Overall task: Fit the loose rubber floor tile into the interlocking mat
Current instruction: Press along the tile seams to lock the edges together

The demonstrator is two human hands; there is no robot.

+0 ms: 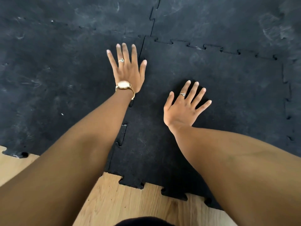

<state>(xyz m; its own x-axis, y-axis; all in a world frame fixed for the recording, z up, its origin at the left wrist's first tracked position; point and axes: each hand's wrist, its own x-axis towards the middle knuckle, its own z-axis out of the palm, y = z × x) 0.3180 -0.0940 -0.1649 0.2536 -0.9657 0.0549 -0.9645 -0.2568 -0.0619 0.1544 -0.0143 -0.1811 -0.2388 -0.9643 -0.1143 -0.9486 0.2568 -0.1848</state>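
The black rubber floor tile lies flat in the near right part of the interlocking mat, its toothed edges meeting neighbouring tiles on the left, far and right sides. My left hand, wearing a gold watch and a ring, lies flat with fingers spread across the tile's left seam near the far corner. My right hand, also ringed, rests palm down with fingers spread on the tile's middle. Small gaps show along the left seam near my left forearm. Neither hand holds anything.
Light wooden floor shows in front of the mat's toothed near edge and at the near left corner. Dusty scuffed black tiles cover the floor to the left, far side and right. A dark piece of clothing sits at the bottom edge.
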